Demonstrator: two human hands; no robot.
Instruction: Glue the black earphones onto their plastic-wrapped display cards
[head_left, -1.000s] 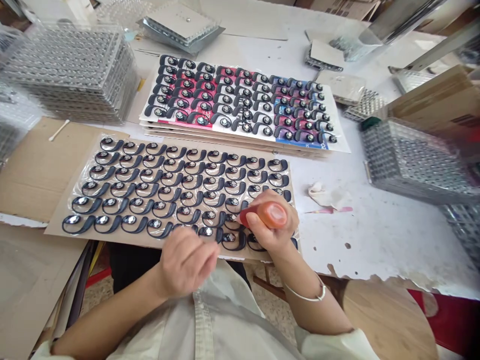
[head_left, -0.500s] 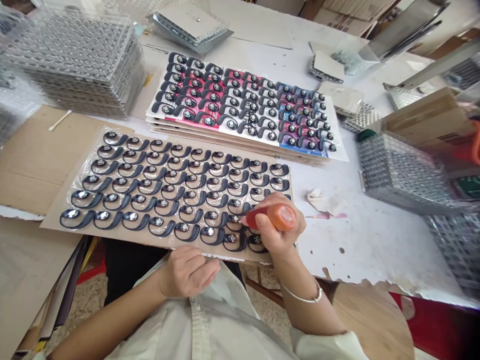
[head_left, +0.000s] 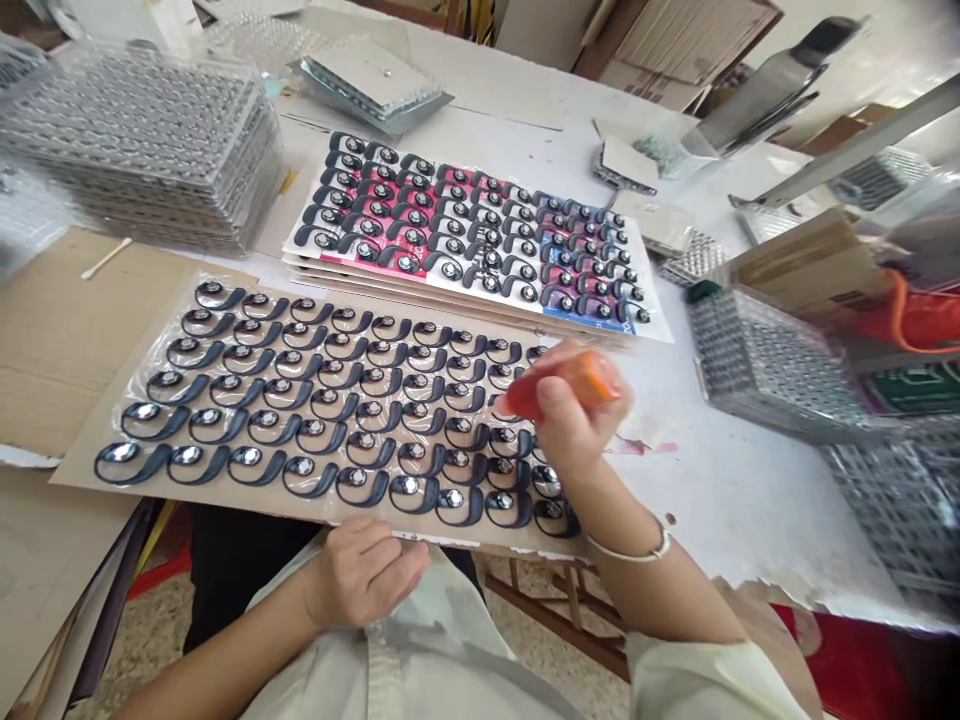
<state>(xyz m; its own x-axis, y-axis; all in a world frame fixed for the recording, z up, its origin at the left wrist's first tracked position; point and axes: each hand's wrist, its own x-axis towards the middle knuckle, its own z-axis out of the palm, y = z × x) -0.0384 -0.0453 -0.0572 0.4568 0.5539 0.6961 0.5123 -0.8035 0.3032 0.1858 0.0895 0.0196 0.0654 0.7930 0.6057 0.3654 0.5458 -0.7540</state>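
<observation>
Clear plastic film [head_left: 139, 390] glossy over matt black plastic ear hooks [head_left: 259, 465]; backing board [head_left: 79, 475] plain brown cardboard, rough; orange plastic bottle [head_left: 589, 380] smooth, glossy; white tabletop [head_left: 735, 500] matt, paint chipped.

Ear-hook pieces [head_left: 315, 400] lie in rows on a cardboard sheet [head_left: 210, 500] at the table's [head_left: 735, 500] front, stacked printed cards [head_left: 465, 230] behind, clear trays [head_left: 135, 150] back left, mesh baskets [head_left: 765, 365] right.

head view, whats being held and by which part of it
The right hand grips an orange plastic bottle around its wide body, narrow end pointing left; the left hand holds nothing visible.
</observation>
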